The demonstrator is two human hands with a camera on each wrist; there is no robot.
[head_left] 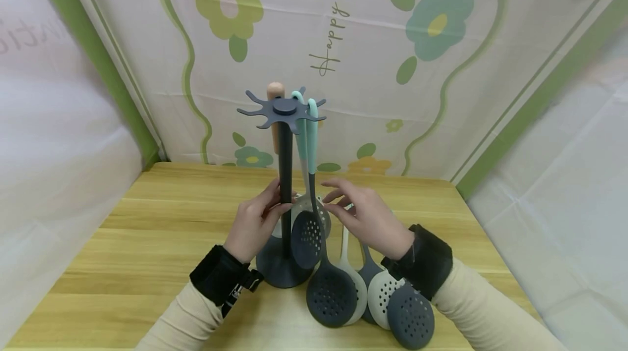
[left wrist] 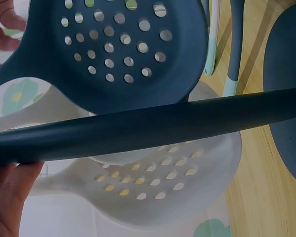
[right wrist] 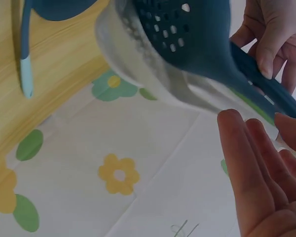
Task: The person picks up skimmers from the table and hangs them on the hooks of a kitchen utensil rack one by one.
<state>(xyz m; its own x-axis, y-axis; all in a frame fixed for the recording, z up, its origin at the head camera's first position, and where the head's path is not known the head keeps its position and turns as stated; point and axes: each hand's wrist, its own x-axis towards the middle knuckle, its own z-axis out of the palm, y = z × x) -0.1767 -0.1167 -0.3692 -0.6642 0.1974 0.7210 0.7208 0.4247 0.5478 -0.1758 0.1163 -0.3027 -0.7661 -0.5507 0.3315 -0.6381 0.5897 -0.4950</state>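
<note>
A dark utensil stand (head_left: 286, 176) with a ring of hooks on top stands upright on the table. My left hand (head_left: 252, 225) grips its pole at mid-height, fingers behind and thumb in front. From the hooks hang a navy skimmer (head_left: 308, 236) with a mint handle, a pale skimmer (left wrist: 153, 197) behind it, and a wooden-handled utensil (head_left: 276, 90), its lower part hidden. Just right of the navy stem is my right hand (head_left: 365, 212), fingers extended and spread; its thumb overlaps the stem in the right wrist view.
On the wooden table (head_left: 186, 220), right of the stand, lie several more utensils, among them a navy skimmer (head_left: 331, 299), a cream skimmer (head_left: 384, 299) and another navy skimmer (head_left: 411, 318). A flower-printed cloth (head_left: 319, 24) rises behind, with fabric walls on both sides.
</note>
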